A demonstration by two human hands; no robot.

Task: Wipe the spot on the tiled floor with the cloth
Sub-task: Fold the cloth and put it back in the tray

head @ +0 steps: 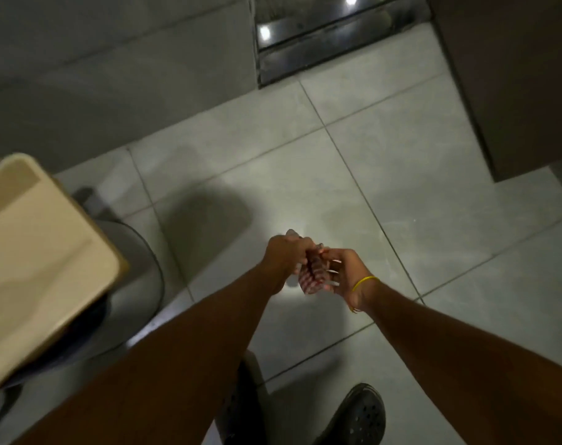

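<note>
Both my hands, left hand [286, 256] and right hand [345, 273], clamp the bunched cloth [311, 277] between them, above the tiled floor [385, 149]. It looks soft, light; I'd hold it wadded.

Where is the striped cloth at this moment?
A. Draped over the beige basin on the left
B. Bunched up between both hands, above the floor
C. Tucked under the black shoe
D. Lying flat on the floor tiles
B: the cloth is bunched between the left hand and right hand, held up above the tiled floor.
</note>
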